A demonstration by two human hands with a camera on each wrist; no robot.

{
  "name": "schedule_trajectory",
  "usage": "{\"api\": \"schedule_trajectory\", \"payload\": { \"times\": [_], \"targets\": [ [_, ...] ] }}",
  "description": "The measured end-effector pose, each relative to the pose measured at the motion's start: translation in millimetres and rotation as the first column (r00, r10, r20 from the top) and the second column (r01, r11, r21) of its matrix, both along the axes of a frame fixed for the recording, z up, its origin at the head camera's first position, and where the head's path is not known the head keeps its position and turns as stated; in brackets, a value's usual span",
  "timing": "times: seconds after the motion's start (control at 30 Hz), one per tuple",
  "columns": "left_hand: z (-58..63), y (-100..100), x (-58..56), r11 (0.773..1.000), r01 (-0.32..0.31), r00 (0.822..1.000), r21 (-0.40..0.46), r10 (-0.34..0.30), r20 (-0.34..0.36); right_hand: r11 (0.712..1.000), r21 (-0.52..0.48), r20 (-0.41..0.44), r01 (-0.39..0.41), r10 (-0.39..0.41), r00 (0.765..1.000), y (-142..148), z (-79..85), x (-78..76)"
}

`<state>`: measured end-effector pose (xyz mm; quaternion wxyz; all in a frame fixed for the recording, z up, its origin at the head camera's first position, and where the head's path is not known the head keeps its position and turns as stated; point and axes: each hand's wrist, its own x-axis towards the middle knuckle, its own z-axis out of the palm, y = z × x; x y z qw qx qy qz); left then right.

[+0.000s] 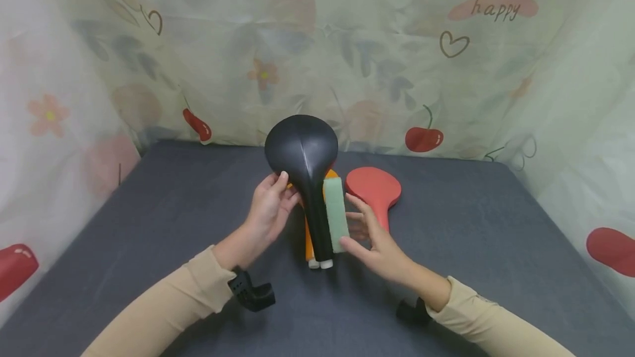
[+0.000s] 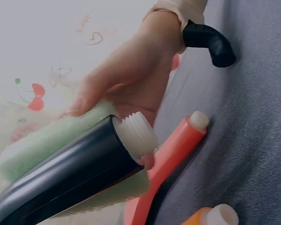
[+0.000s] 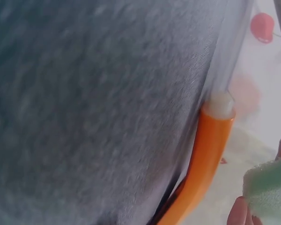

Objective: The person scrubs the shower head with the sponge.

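1. Nearest are two beige sleeves (image 1: pixel 173 291), with a dark wrist-worn device (image 1: pixel 254 291) at the left cuff.
2. The white threaded end (image 2: pixel 138 133) of the black shower head (image 1: pixel 302 153) points back toward the person and slightly right.
3. The right hand (image 1: pixel 379 249) holds a pale green sponge (image 1: pixel 336 214), its thumb on the near part and its fingers spread along the far side. The sponge stands lengthwise beside the black handle, its long axis nearly parallel to it.
4. The left hand (image 1: pixel 268 208) grips the black shower head near its neck, thumb in front and fingers behind.
5. That shower head is held above the table, in the middle. Its long axis runs from near to far, leaning a little left, with the broad rounded head at the far, upper end.
6. Beneath and partly hidden lies an orange shower head (image 3: pixel 201 154), its white end also toward the person.
7. To the right, a red shower head (image 1: pixel 373 185) rests on the dark grey table (image 1: pixel 461 225), head away, handle toward the person.
8. Behind hangs a patterned curtain (image 1: pixel 317 59).
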<state>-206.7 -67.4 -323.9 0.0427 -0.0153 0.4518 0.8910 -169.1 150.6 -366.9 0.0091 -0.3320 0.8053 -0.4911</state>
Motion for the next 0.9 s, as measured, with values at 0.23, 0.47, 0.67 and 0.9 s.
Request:
{"api": "schedule_trajectory", "payload": {
  "times": [0.23, 0.47, 0.67, 0.9],
  "targets": [
    [5.4, -5.7, -1.7, 0.999, -0.048, 0.999, 0.010, 0.048, -0.021, 0.995, 0.063, 0.082, -0.079, 0.074, 0.994, 6.0, -4.2, 8.1],
    [2.6, -7.5, -2.4, 0.998, -0.055, 0.998, 0.000, 0.055, -0.006, 0.994, 0.062, 0.112, -0.091, 0.084, 0.990, 5.8, -2.4, 6.9],
    [-0.4, -3.3, 0.1, 1.000, -0.014, 1.000, 0.003, 0.014, 0.002, 0.999, 0.010, 0.130, -0.036, 0.034, 0.991, -0.5, 1.5, 1.0],
    [3.2, -4.7, -0.8, 0.999, -0.035, 0.999, 0.007, 0.035, -0.007, 0.997, 0.005, 0.229, -0.072, 0.069, 0.971, 1.6, -1.8, 4.5]
  ]
}}
